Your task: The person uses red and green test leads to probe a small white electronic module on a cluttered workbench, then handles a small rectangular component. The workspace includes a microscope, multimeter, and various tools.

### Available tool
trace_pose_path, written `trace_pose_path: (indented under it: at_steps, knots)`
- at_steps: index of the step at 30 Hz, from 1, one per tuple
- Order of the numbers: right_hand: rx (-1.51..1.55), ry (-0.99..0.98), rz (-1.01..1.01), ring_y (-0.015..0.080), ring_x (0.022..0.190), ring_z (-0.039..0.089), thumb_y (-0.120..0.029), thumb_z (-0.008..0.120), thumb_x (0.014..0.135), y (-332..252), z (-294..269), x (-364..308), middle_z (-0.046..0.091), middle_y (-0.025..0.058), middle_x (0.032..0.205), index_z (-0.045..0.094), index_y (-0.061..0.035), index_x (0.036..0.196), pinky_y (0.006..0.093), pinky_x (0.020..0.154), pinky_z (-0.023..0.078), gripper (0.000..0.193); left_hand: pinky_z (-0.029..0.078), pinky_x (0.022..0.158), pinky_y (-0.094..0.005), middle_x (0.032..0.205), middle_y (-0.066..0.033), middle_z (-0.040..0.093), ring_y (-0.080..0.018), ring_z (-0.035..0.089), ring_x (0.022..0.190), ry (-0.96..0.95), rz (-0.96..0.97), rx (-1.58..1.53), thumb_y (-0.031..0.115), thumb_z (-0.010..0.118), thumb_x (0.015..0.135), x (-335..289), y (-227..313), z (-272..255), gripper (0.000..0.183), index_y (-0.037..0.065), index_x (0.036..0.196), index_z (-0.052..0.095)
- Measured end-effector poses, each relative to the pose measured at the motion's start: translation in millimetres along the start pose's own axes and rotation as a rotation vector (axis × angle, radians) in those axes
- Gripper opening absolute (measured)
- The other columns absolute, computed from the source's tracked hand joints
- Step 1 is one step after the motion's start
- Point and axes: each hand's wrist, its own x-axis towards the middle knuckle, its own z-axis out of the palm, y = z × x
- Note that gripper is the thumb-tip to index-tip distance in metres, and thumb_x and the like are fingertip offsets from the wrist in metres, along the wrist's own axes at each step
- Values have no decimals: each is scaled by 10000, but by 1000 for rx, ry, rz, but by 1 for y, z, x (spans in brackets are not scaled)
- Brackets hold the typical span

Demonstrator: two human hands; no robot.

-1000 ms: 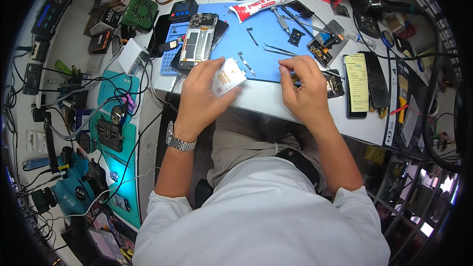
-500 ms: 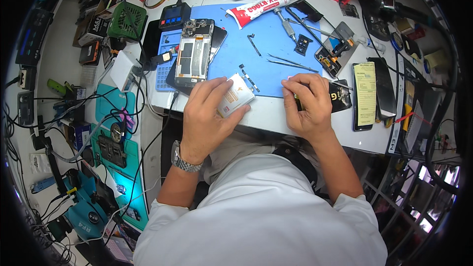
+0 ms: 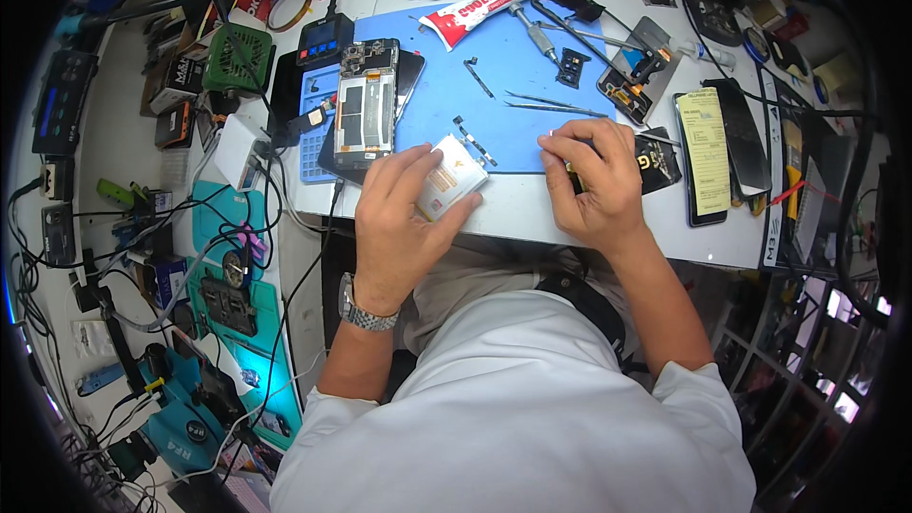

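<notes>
A flat white phone battery [image 3: 454, 179] with printing on its face is held by its edges in my left hand [image 3: 394, 214], between the thumb and the fingers, over the mat's front edge. My right hand [image 3: 600, 185] is closed in a pinch to the right of it. A tiny pale bit shows at its fingertips, too small to name. Beneath that hand lies a black packet [image 3: 657, 166] with gold print, partly hidden. Just beyond the battery is a thin flex strip [image 3: 473, 141]. An opened phone [image 3: 366, 104] with its inside exposed lies left of it.
Tweezers [image 3: 553, 104], another small flex strip [image 3: 480, 78] and a red-and-white glue tube [image 3: 478, 11] rest on the blue mat [image 3: 427, 71]. Phone parts [image 3: 641, 71] lie at the right, near a phone with a yellow slip [image 3: 701, 157]. Cables [image 3: 302, 275] run along the left.
The whole view has shifted slightly. My left hand still holds the battery and my right hand keeps its pinch; both have barely moved against the table.
</notes>
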Motion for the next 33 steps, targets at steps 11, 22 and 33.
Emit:
trace_pose_path:
  at_steps: [11, 22, 33]
  knots:
    - [-21, 35, 5, 232, 911, 667, 1, 828, 834, 1, 1, -1, 714, 39, 1023, 789, -91, 1071, 393, 871, 436, 257, 600, 949, -418, 1254, -183, 765, -331, 742, 1103, 13, 40, 12, 162, 981, 745, 9, 1, -11, 505, -13, 1183, 800]
    - [-29, 4, 5, 228, 941, 652, -10, 833, 862, -8, -5, 15, 715, 42, 1035, 784, -93, 1086, 395, 887, 426, 244, 611, 918, -451, 1224, -202, 748, -378, 728, 1091, 39, 50, -65, 172, 964, 715, 12, -4, -22, 478, -4, 1134, 815]
    - [120, -230, -114, 293, 1005, 673, 72, 752, 780, -48, 14, 21, 701, 105, 1090, 738, -17, 1206, 435, 882, 477, 436, 642, 891, -386, 1166, -191, 795, -288, 787, 1074, -22, 45, -76, 158, 990, 719, 26, 7, -25, 592, -42, 1233, 772]
